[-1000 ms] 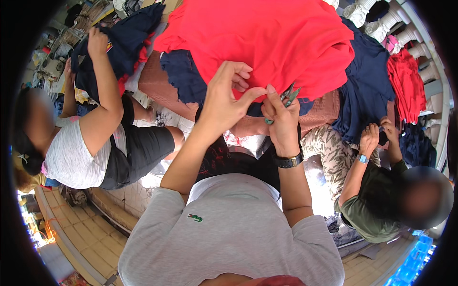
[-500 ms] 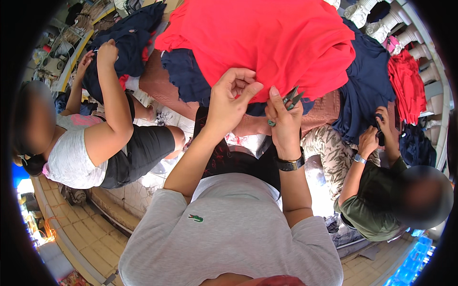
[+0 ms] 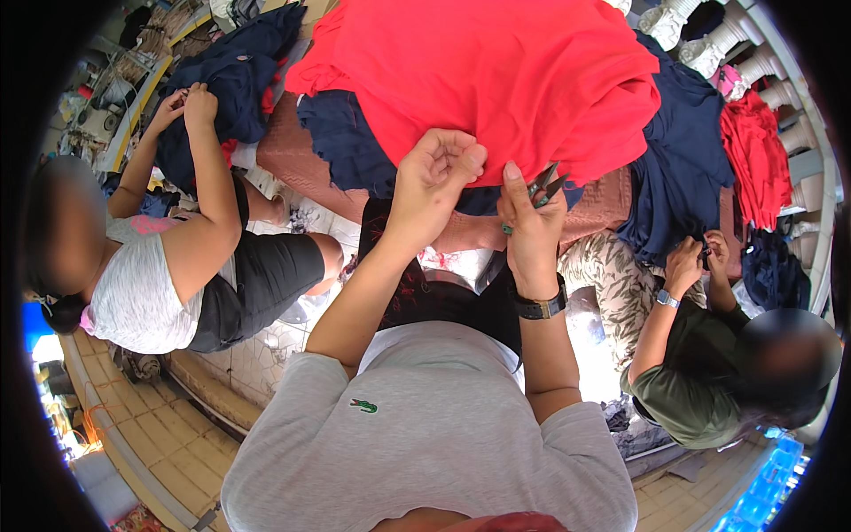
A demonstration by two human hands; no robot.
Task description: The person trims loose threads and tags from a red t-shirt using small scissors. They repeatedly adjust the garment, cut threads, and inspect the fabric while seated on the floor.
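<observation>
A big red garment [image 3: 496, 80] lies over a heap of navy cloth [image 3: 355, 151] in front of me. My left hand [image 3: 434, 173] pinches the red garment's lower edge between curled fingers. My right hand [image 3: 530, 217] holds small thread snips [image 3: 539, 191], blades pointing up at that same edge. A dark watch sits on my right wrist.
A person in a white top [image 3: 133, 293] at my left handles a navy garment [image 3: 235, 75]. Another person in a green top [image 3: 700, 381] at my right works on navy cloth [image 3: 678, 168]. Red garments [image 3: 753, 151] hang at the far right. A brown-covered table [image 3: 301, 155] bears the piles.
My hands stay at the red garment's edge, the left fingers curling tighter. The person at my left has lowered and shifted both arms on the navy garment.
</observation>
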